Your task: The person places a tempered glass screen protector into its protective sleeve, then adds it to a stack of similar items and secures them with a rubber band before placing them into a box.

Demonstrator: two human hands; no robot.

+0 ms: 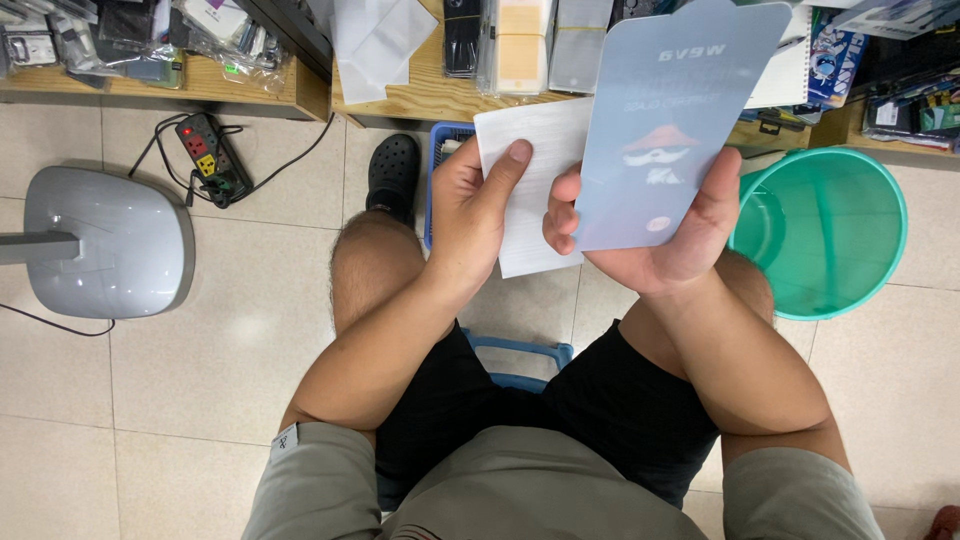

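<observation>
Your left hand [475,215] has its grip closed on a white sheet [530,185], thumb on top. Your right hand [665,235] pinches a pale blue card [675,120] overlapping that sheet, just left of the green bin [850,240].

White sheet [528,190] partly behind card [665,130]

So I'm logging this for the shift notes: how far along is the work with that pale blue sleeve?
Done: the white sheet looks already out of the pale blue sleeve, mostly apart from it, only their edges overlapping. In hand: the left hand pinches the sheet, and the right hand holds the sleeve upright. Left: both are above the lap, and neither has gone into the green bin or onto the wooden shelf.
</observation>
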